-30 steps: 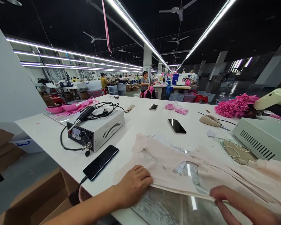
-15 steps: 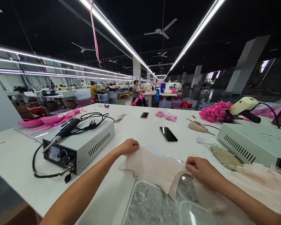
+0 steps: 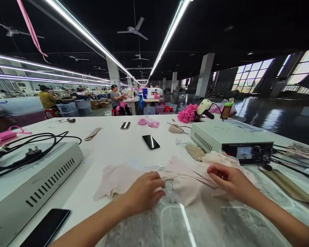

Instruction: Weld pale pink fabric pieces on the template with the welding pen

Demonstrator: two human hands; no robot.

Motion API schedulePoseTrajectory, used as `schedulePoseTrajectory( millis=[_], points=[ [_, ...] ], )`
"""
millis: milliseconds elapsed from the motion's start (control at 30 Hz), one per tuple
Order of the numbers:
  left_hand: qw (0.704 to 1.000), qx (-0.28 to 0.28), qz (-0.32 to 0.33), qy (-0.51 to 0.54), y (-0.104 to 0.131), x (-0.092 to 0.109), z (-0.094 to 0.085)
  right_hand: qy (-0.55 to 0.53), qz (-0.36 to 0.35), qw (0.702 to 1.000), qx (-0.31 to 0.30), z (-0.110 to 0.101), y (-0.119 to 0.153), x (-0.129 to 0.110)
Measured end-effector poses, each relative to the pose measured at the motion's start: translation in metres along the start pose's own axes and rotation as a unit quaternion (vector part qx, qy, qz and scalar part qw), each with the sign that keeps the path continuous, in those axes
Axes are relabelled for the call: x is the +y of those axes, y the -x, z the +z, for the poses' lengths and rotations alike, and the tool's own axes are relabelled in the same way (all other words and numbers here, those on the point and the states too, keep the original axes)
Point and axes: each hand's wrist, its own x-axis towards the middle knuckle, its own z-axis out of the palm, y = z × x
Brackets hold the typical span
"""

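Head view shows a pale pink fabric piece [image 3: 134,176] spread flat on the white tabletop [image 3: 113,144], its near edge lying over a grey speckled, glossy mat [image 3: 170,226] at the front. It looks thin, limp and very light, the sort of cloth that folds and slides under the least push, so I judge it would be best taken by an edge or corner with a fingertip pinch, or pressed flat with the palm so it cannot drift on the smooth mat. Several more layers of the same cloth are bunched to the right in a loose pile of pink fabric [image 3: 195,168], overlapping the flat piece. The left hand [image 3: 144,192] rests palm down on the cloth with fingers curled and pressing it, a loose grip holding the fabric against the surface rather than lifting it. The right hand [image 3: 230,180] has its fingers bent into the bunched layers, pinching at them; how much cloth it has caught cannot be told. Just behind the pile stands a grey control box [image 3: 231,139] with a dial and meter on its face, and a second grey box [image 3: 33,171] sits at the left with a black cable [image 3: 36,144] coiled on top. A black phone [image 3: 150,141] lies further back, another phone [image 3: 47,230] at the near left edge. Other people sit at workstations well beyond.
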Motion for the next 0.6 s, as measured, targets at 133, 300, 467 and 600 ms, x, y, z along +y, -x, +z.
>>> schedulePoseTrajectory(
  millis=[133, 300, 467, 600],
  points=[
    [0.996, -0.029, 0.083, 0.021, -0.041, 0.046, 0.033, 0.005, 0.022, 0.998, 0.053, -0.016, 0.038, 0.032],
    [0.998, -0.001, 0.047, 0.038, -0.116, 0.048, 0.049, 0.013, 0.013, 0.994, 0.107, -0.013, 0.047, 0.049],
    [0.994, -0.085, 0.058, 0.044, -0.152, 0.049, 0.055, -0.001, -0.015, 0.993, 0.120, -0.003, 0.048, 0.054],
    [0.991, -0.127, 0.029, 0.042, -0.157, 0.049, 0.053, -0.015, -0.025, 0.991, 0.128, 0.001, 0.052, 0.057]
  ],
)
